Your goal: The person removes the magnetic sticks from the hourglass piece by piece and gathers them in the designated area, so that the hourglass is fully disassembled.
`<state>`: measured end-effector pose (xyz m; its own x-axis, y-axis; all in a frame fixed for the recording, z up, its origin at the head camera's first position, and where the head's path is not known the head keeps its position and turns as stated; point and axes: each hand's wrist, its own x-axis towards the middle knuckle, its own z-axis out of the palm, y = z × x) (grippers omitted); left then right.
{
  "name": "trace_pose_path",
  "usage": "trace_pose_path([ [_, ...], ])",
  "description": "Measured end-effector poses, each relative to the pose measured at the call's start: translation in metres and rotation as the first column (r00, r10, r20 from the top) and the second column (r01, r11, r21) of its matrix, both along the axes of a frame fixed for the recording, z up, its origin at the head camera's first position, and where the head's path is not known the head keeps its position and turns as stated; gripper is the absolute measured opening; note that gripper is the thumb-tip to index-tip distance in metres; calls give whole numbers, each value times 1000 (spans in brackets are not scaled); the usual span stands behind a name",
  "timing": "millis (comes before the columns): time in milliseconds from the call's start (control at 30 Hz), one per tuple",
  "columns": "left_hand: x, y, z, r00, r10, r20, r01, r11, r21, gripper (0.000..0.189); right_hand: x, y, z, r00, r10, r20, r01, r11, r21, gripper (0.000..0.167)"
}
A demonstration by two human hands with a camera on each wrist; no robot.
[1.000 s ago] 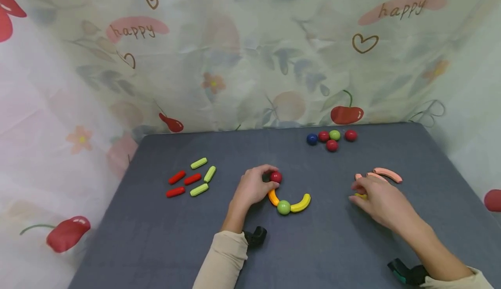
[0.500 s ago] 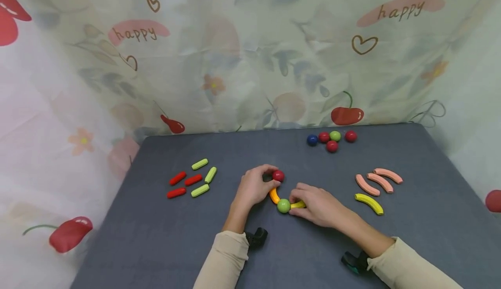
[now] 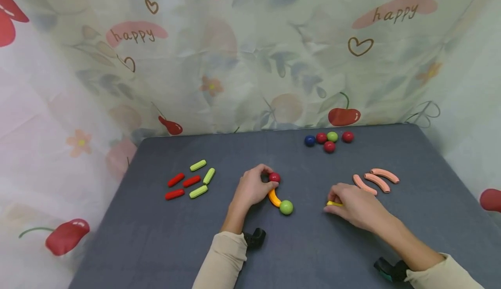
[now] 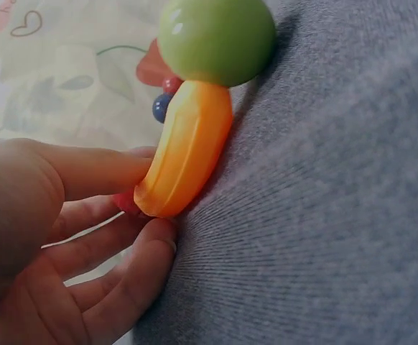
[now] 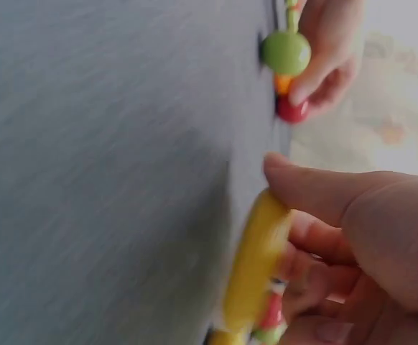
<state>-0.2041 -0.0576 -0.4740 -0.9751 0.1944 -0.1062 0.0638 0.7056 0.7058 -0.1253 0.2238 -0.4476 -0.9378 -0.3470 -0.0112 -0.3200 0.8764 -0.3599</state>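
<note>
My left hand (image 3: 252,187) pinches a red ball (image 3: 275,177). An orange curved stick (image 3: 273,197) runs from that ball to a green ball (image 3: 286,207), seen close up in the left wrist view as a shiny green ball (image 4: 217,39) against the end of the orange stick (image 4: 187,151). Over to the right, my right hand (image 3: 360,206) pinches a yellow curved stick (image 3: 334,203) between thumb and fingers; most of it is hidden in the head view. The right wrist view shows this yellow stick (image 5: 256,262) blurred, with a second yellow piece (image 5: 227,337) below it.
Three pink curved sticks (image 3: 377,183) lie beyond my right hand. Several balls, among them a blue one (image 3: 310,141), sit near the table's (image 3: 235,254) back edge. Short red sticks (image 3: 174,194) and light green sticks (image 3: 198,191) lie at left. A patterned curtain (image 3: 242,63) hangs behind.
My right hand went left to the yellow stick beside the green ball, then came back right with it, leaving the green ball's right side bare. My left hand stays at the red ball.
</note>
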Motion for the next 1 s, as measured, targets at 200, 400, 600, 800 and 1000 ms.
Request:
trace_pose_path([
  [200, -2, -5, -2, 998, -70, 4, 70, 996, 58, 35, 12, 21, -5, 1000, 1, 30, -1, 1000, 20, 20],
  [400, -3, -9, -3, 992, -125, 0, 124, 990, 73, 36, 9, -10, 4, 999, 27, 20, -26, 998, -60, 28],
  [600, -2, -7, -1, 994, -111, 2, 111, 992, 55, 34, -4, -59, -5, 987, 138, 83, -115, 965, -237, 36],
  [800, -1, -6, 0, 994, -106, -2, 106, 993, 43, 34, -14, -88, -16, 987, 149, 67, -133, 971, -198, 18],
  [1000, -1, -6, 0, 993, -119, 13, 118, 992, 32, 34, -23, -91, -7, 970, 196, 143, -178, 976, -126, 13],
])
